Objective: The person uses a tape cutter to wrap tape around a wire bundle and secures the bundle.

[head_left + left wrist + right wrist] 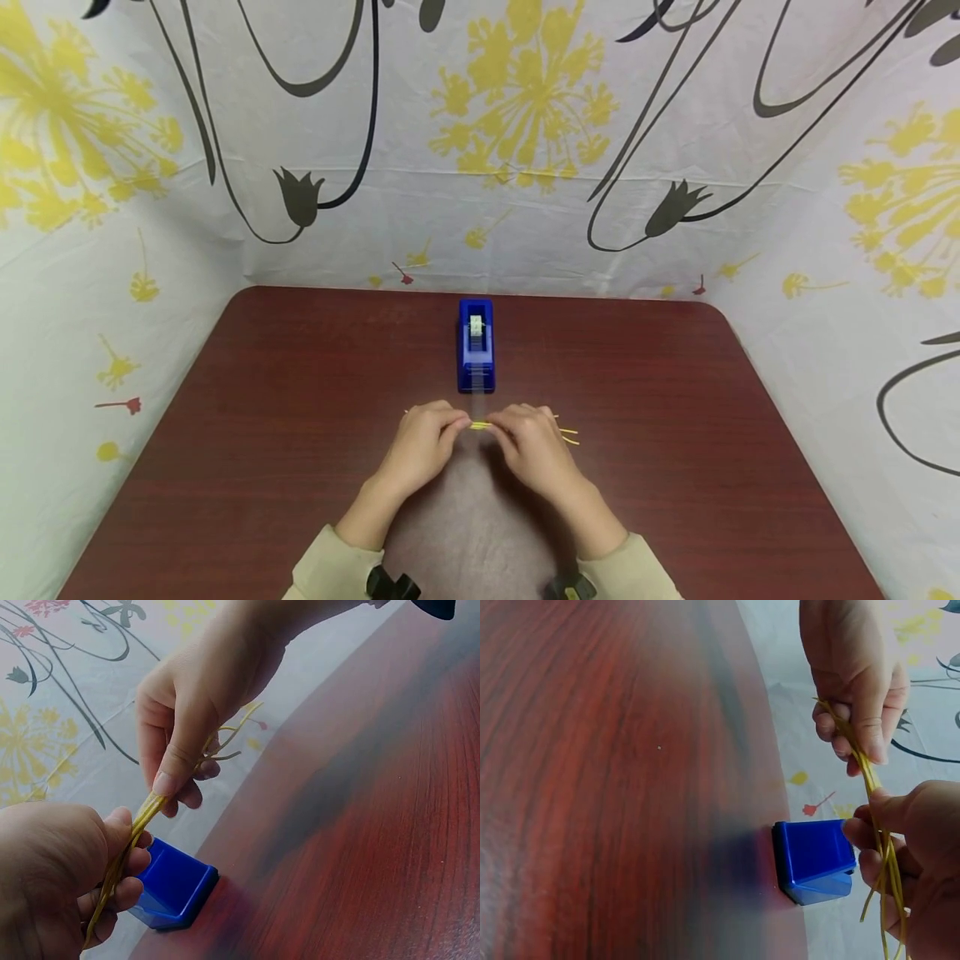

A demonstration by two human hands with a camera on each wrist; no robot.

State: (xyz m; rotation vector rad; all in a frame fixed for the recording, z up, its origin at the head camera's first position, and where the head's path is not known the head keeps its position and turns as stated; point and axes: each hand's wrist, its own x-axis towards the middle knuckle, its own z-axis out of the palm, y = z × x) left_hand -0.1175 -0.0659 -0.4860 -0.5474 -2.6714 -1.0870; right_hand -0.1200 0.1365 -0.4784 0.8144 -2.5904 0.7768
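Several thin yellow strands (480,426) lie together in a narrow bundle held crosswise between my hands. My left hand (416,447) pinches it on one side with thumb and fingers. On the other side my right hand (534,450) pinches it the same way, and loose strand ends fan out past that hand. A short stretch of bundle shows between the two thumbs. From the blue tape dispenser (467,375), a clear strip of tape (477,406) runs toward me and meets the bundle in the head view. In the right wrist view the strand ends (883,900) hang below the right palm.
The dispenser, with its tape roll (476,326), stands near the far edge of the dark red wooden table (337,358). A white patterned cloth (525,233) rises behind the table and along both sides.
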